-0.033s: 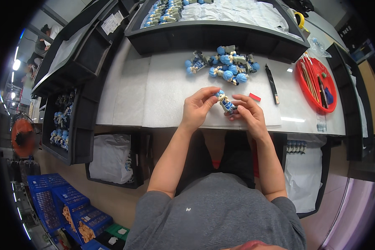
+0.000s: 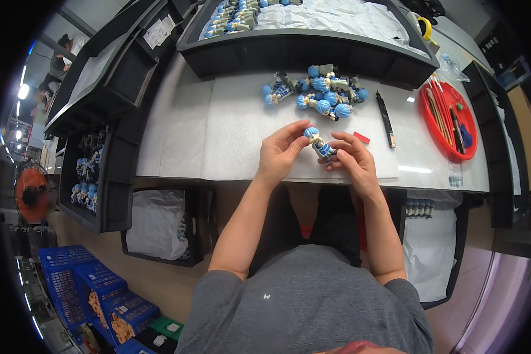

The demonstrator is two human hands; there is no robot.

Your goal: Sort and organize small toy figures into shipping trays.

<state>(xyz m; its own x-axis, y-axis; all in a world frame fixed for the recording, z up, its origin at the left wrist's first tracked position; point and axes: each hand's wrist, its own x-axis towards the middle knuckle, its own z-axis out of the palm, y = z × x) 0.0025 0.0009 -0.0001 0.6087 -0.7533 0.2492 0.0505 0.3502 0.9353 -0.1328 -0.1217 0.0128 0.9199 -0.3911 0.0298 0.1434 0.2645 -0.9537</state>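
The doll (image 2: 320, 146) is between the two hands, above the near edge of the white sheet (image 2: 233, 138). The left hand (image 2: 279, 152) is almost closed, with its thumb and first finger pinching the blue head from the side. The right hand (image 2: 357, 164) is curled and partly open. Its thumb and lower fingers hold the legs lightly, while the first finger sticks out and grips nothing. Holding both ends probably keeps the doll steady, and it leaves the face and body bare, so they are easy to see.

Past the fingertips lies a pile (image 2: 323, 108) of more dolls, all mixed up. It seems to be there so either hand can get to it with a short reach. The soft-looking sheet under it may save the dolls from scratches.

Just beyond the right hand is a small red block (image 2: 361, 137), and a bit farther to its right is a black pen (image 2: 386, 121). Farther right, a red basket (image 2: 471, 155) holds thin sticks (image 2: 439, 109), maybe to stop them rolling about. Beyond the pile, a big black tray (image 2: 312, 54) has dolls in neat rows on white paper, perhaps so they do not knock together.
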